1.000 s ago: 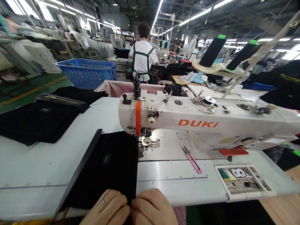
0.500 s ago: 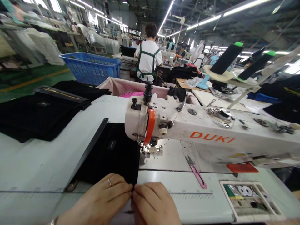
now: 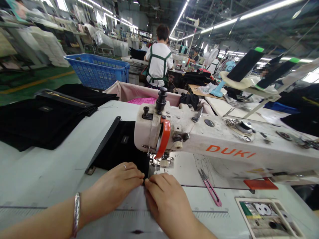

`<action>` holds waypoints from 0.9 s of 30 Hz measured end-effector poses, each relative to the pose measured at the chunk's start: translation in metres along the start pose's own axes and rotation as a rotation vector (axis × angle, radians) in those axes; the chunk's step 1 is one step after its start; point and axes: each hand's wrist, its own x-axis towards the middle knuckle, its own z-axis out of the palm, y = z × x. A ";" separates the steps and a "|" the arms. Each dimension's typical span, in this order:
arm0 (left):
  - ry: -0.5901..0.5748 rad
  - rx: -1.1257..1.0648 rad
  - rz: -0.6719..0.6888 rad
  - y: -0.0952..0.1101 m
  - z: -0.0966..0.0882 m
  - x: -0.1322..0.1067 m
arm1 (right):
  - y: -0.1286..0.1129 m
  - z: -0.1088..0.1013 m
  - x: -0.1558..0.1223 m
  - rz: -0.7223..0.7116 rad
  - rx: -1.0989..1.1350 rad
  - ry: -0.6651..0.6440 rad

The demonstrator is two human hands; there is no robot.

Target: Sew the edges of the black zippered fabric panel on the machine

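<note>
A black fabric panel (image 3: pixel 114 151) with a small label lies flat on the table, its right edge running to the presser foot (image 3: pixel 159 161) of the white sewing machine (image 3: pixel 194 132). My left hand (image 3: pixel 116 184), wearing a ring and a bracelet, pinches the panel's near edge. Right beside it, my right hand (image 3: pixel 165 196) is closed on the near right corner, fingertips almost meeting the left ones. A dark strip (image 3: pixel 104 142) runs along the panel's left side. Pink thread snips (image 3: pixel 210 188) rest on the table, right of my right hand.
Stacked black pieces (image 3: pixel 45 116) with a zipper lie at the left. Behind the machine are a pink fabric-lined bin (image 3: pixel 119 87) and a blue basket (image 3: pixel 97 71). A bobbin tray (image 3: pixel 269 215) sits at the right front. A co-worker (image 3: pixel 159 59) faces away.
Both hands have moved forward with the black panel, which slid away from me along the machine. More of my left wrist and its bracelet now shows.
</note>
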 end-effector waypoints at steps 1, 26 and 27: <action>0.000 0.006 -0.001 -0.004 0.000 0.002 | 0.002 -0.001 0.003 0.001 -0.013 -0.020; 0.052 0.158 -0.187 -0.058 0.004 0.039 | 0.030 0.011 0.030 0.079 0.009 0.104; 0.041 0.166 -0.198 -0.058 0.002 0.039 | 0.031 0.009 0.030 0.082 0.021 0.137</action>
